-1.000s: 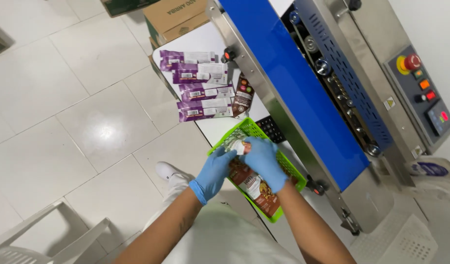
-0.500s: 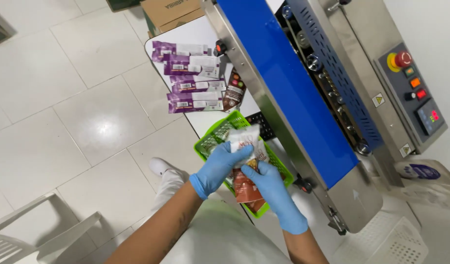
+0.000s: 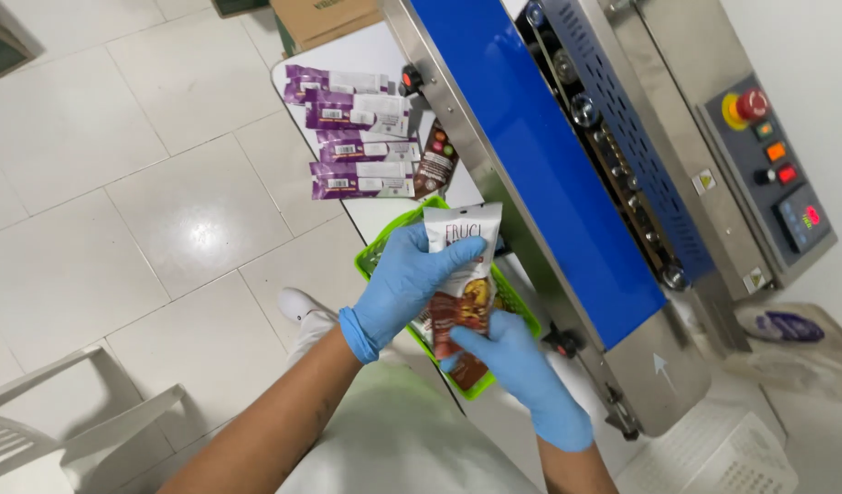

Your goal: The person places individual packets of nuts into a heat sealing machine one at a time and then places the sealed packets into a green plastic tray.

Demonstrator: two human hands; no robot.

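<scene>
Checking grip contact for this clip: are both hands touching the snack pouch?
Touching. The head view shows the left hand wrapped around the snack pouch near its top and the right hand pinching its lower end.

Both gloved hands hold one snack pouch [image 3: 459,274] upright: left hand [image 3: 404,285] grips its upper part, right hand [image 3: 517,364] its lower end. Green basket [image 3: 370,261] lies directly beneath the fingers [image 3: 459,253]; purple packets [image 3: 359,146] well beyond them on the table [image 3: 370,215].

A single head-worn camera looks steeply down from just above and behind the hands [image 3: 457,311], close to them, facing the worktop [image 3: 375,55] and sealing machine [image 3: 567,183] beyond.
</scene>
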